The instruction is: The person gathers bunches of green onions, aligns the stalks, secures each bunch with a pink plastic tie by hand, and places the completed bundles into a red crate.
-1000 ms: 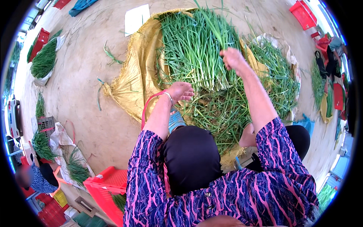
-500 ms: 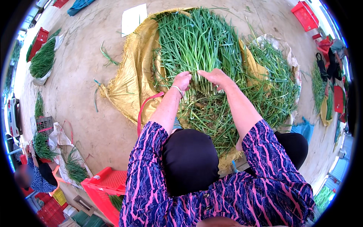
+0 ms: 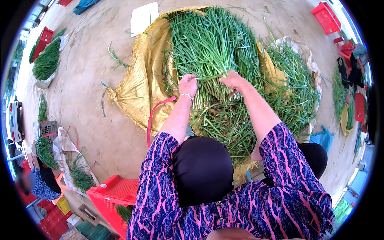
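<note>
A thick pile of green chives [image 3: 208, 40] lies on a yellow woven sack [image 3: 146, 76], leaf tips away from me, pale stem ends toward me. At the stem ends, my left hand [image 3: 188, 85] is closed with thumb and fingers pinched. My right hand [image 3: 235, 82] is closed over the stems a little to its right. A thin chive leaf [image 3: 211, 77] stretches between the two hands across the stems. What lies inside the fingers is partly hidden. Loose trimmed leaves [image 3: 228, 130] are scattered below my hands.
Another heap of loose greens [image 3: 294, 88] lies to the right. A red strap [image 3: 154, 116] curves beside my left forearm. A red crate [image 3: 114, 192] stands at lower left, a white sheet [image 3: 144, 19] at the back. Another person [image 3: 44, 184] is at the far left.
My hands have moved apart; the right hand shifted slightly right and up. A leaf now shows stretched between them.
</note>
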`<act>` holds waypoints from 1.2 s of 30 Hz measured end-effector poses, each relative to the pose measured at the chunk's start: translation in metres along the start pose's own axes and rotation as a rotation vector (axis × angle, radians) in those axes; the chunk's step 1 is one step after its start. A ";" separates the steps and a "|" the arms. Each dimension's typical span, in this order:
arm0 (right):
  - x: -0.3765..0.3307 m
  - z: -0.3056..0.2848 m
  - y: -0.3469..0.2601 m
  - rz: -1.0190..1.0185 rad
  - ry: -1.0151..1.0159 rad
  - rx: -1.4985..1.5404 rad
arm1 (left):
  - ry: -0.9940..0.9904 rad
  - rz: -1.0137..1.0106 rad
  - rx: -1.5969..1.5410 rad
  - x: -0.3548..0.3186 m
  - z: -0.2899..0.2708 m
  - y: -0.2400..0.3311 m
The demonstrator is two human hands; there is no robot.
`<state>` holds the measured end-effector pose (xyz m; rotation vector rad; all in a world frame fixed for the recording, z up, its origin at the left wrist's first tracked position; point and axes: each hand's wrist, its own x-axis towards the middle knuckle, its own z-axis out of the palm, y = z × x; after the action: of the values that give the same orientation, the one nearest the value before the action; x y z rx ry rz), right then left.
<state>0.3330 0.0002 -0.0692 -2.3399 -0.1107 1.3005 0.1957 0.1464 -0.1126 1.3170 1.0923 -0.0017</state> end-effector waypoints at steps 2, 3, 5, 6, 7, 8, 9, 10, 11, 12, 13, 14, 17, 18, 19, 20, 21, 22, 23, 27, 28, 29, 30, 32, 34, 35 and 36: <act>0.005 -0.012 0.008 -0.062 -0.047 0.025 | -0.125 -0.172 -0.104 0.004 0.000 -0.010; 0.002 -0.013 0.009 -0.107 -0.047 0.093 | -0.182 -0.257 -0.158 0.006 -0.001 -0.014; 0.001 -0.011 0.004 -0.095 -0.045 0.020 | -0.295 -0.262 -0.217 0.007 0.005 -0.021; 0.000 -0.011 0.003 -0.085 -0.040 -0.015 | -0.351 -0.241 -0.218 0.007 0.008 -0.021; -0.002 -0.012 0.002 -0.077 -0.090 -0.004 | -0.407 -0.220 -0.220 0.007 0.012 -0.022; -0.009 -0.014 -0.002 -0.074 -0.145 0.006 | -0.343 -0.202 -0.245 0.005 0.015 -0.023; -0.015 -0.013 -0.005 -0.070 -0.200 0.017 | -0.319 -0.180 -0.211 0.006 0.017 -0.022; -0.015 -0.007 -0.006 -0.089 -0.112 -0.003 | -0.295 -0.159 -0.176 0.008 0.018 -0.020; -0.017 -0.006 -0.011 -0.051 -0.105 -0.044 | -0.277 -0.139 -0.140 0.006 0.020 -0.017; -0.017 -0.006 -0.017 -0.014 -0.100 -0.084 | -0.259 -0.118 -0.103 0.000 0.022 -0.009; -0.019 -0.005 -0.022 0.023 -0.094 -0.125 | -0.285 -0.081 -0.056 0.003 0.023 -0.011; -0.019 0.001 -0.022 -0.028 -0.044 -0.120 | -0.308 -0.042 -0.012 0.006 0.022 -0.009; -0.017 0.013 -0.025 -0.047 0.018 -0.227 | -0.346 0.014 -0.004 0.006 0.021 -0.007; -0.018 0.014 -0.025 -0.044 0.023 -0.200 | -0.352 0.029 -0.021 0.003 0.023 -0.006; -0.011 0.015 -0.021 -0.060 0.048 -0.175 | -0.358 0.044 -0.037 0.000 0.025 -0.004; 0.000 0.016 -0.011 -0.073 0.080 -0.147 | -0.396 0.082 -0.057 -0.004 0.027 0.000; 0.008 0.017 -0.004 -0.089 0.105 -0.121 | -0.416 0.073 -0.082 -0.005 0.029 -0.001; 0.015 0.016 0.006 -0.115 0.086 -0.026 | -0.437 0.065 -0.107 -0.006 0.032 0.000; 0.014 0.014 0.006 -0.122 0.052 -0.019 | -0.452 0.055 -0.132 -0.006 0.031 -0.003; 0.006 -0.007 0.007 -0.151 -0.009 0.006 | -0.391 0.034 -0.096 -0.002 0.026 -0.012; 0.008 -0.010 0.009 -0.214 0.020 0.077 | -0.382 0.122 -0.001 0.006 0.025 -0.024; 0.010 -0.018 0.014 -0.271 0.054 0.147 | -0.385 0.140 0.040 0.008 0.025 -0.028; 0.005 -0.030 0.005 -0.255 -0.037 0.182 | -0.374 0.155 0.084 0.009 0.022 -0.031; -0.004 -0.044 0.007 -0.263 -0.192 0.329 | -0.326 0.178 0.236 -0.002 0.024 -0.022; -0.001 -0.048 0.022 -0.247 -0.255 0.386 | -0.422 0.193 0.234 -0.003 0.029 -0.012; 0.007 -0.045 0.035 -0.211 -0.196 0.364 | -0.470 0.202 0.231 -0.005 0.034 -0.004; 0.006 -0.038 0.034 -0.226 -0.200 0.309 | -0.525 0.125 0.054 -0.009 0.037 0.001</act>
<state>0.3621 -0.0418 -0.0712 -1.8790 -0.2151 1.3298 0.2149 0.1135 -0.1118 1.3306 0.5659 -0.2713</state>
